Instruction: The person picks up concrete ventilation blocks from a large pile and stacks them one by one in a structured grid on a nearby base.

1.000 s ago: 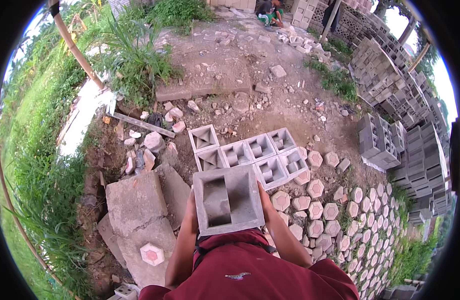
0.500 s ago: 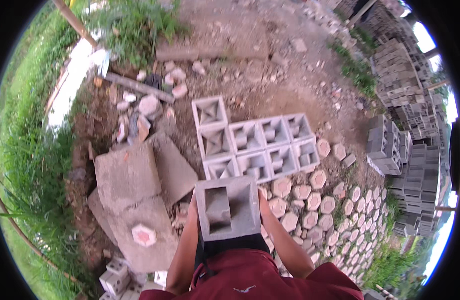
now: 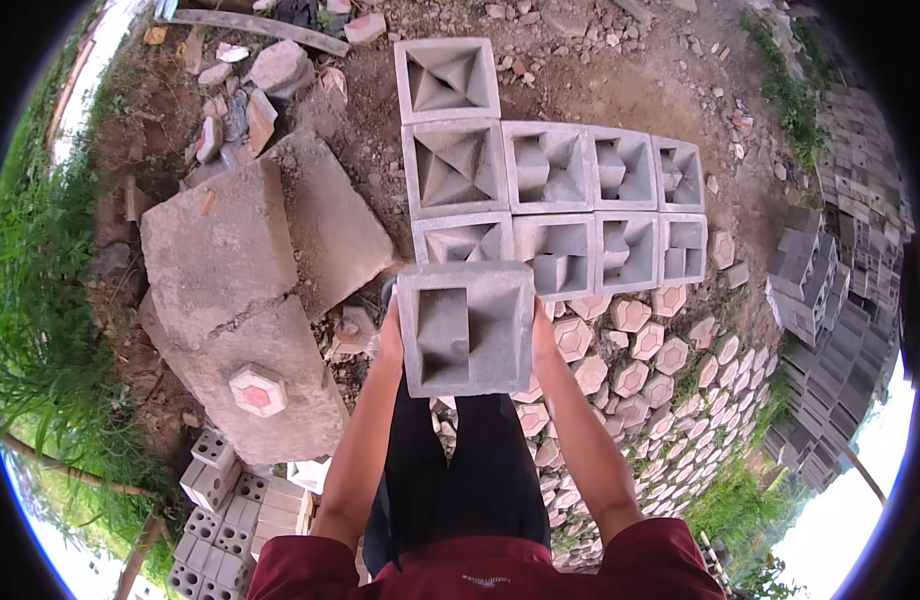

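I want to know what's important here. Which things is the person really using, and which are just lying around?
In use:
- the grey hollow block, gripped by the left hand and right hand
- the laid square blocks on the ground just ahead

Just lying about:
- broken concrete slabs
- hexagonal pavers
- stacked blocks at the right
- loose rubble

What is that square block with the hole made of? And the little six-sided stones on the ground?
The square block, held between the left hand and right hand, looks like cast concrete: dull grey, grainy, with sharp moulded hollows. The six-sided stones also seem to be concrete pavers, pale with pinkish tops, matte and dusty. It could be a similar cement mix; the picture can't settle that.
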Demonstrator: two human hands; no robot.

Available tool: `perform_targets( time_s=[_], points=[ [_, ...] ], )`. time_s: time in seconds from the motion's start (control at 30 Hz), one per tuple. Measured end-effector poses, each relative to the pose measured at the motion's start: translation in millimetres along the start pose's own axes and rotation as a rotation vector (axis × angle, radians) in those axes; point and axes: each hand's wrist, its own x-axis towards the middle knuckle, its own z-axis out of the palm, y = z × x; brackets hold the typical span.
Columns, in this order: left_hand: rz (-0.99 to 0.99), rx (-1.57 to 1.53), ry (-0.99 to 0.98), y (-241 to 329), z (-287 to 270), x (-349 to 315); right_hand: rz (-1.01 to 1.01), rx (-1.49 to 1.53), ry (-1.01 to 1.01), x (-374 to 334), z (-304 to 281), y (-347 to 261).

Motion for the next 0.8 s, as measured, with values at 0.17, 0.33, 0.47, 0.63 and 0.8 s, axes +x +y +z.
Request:
perform_targets(
  time_s=[0.17, 0.33, 0.47, 0.63, 0.8],
  points=[
    [0.064, 0.104, -0.043, 13.2, 6.5, 41.6, 0.053, -0.048, 0.032, 36.6, 24.5, -20.7],
    [0.080, 0.104, -0.043, 9.5, 11.3, 70.5, 0.065, -0.116, 0.058, 59.1, 29.9, -42.5],
    [0.115, 0.138, -0.004, -4.6, 10.5, 85.2, 0.008, -0.199, 0.047, 91.6, 11.5, -33.9],
    [0.012, 0.145, 0.051, 5.5, 25.9, 76.7, -0.021, -0.235, 0.089, 94.1, 11.2, -30.5],
    [0.058, 0.051, 0.020, -1.7, 13.8, 83.4, 0.010, -0.219, 0.000, 97.8, 12.1, -33.7]
  ],
)
